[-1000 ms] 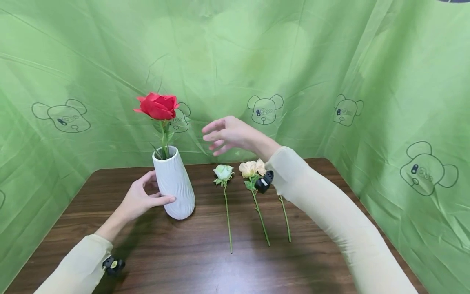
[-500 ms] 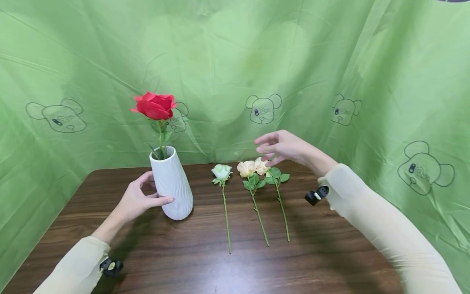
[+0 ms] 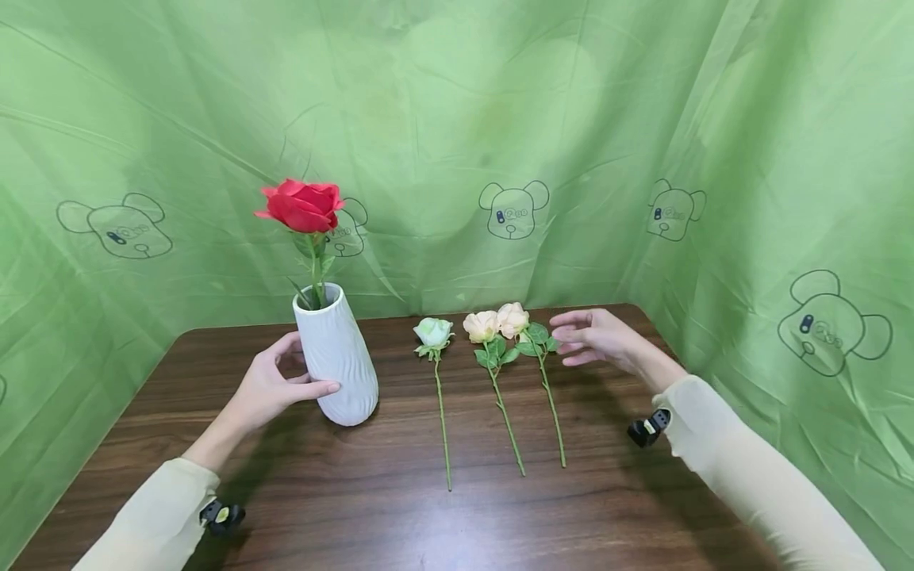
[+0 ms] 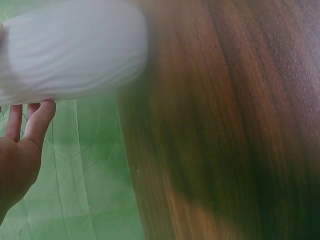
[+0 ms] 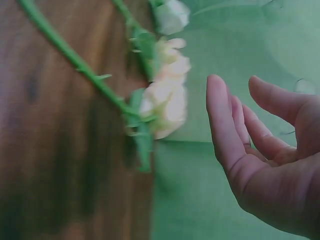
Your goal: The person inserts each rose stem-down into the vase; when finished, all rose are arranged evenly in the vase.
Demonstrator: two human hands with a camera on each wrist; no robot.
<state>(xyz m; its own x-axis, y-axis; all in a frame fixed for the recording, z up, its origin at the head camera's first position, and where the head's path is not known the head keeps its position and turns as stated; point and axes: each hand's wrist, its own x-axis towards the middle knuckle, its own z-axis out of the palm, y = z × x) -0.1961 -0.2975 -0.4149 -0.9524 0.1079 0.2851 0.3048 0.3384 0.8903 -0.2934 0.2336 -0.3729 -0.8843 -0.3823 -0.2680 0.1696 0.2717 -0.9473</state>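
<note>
My left hand [image 3: 270, 385] grips the white ribbed vase [image 3: 338, 365] low on its left side, with the thumb across the front. A red rose [image 3: 303, 206] stands upright in the vase, its lower stem hidden inside. In the left wrist view, fingertips touch the side of the vase [image 4: 75, 50]. My right hand [image 3: 598, 339] hovers just right of the rightmost peach rose [image 3: 512, 319], fingers loosely bent and holding nothing. The right wrist view shows a gap between this hand [image 5: 265, 155] and the peach blossoms [image 5: 167, 97].
Left of the rightmost flower lie another peach rose [image 3: 481, 326] and a pale green rose [image 3: 432, 333], stems toward the near edge. All rest on the dark wooden table [image 3: 357, 492]. A green cloth [image 3: 428, 119] with bear outlines hangs behind and at both sides.
My right hand has moved right and down, from beside the red rose to the rightmost peach rose. My left hand and the vase stay in place.
</note>
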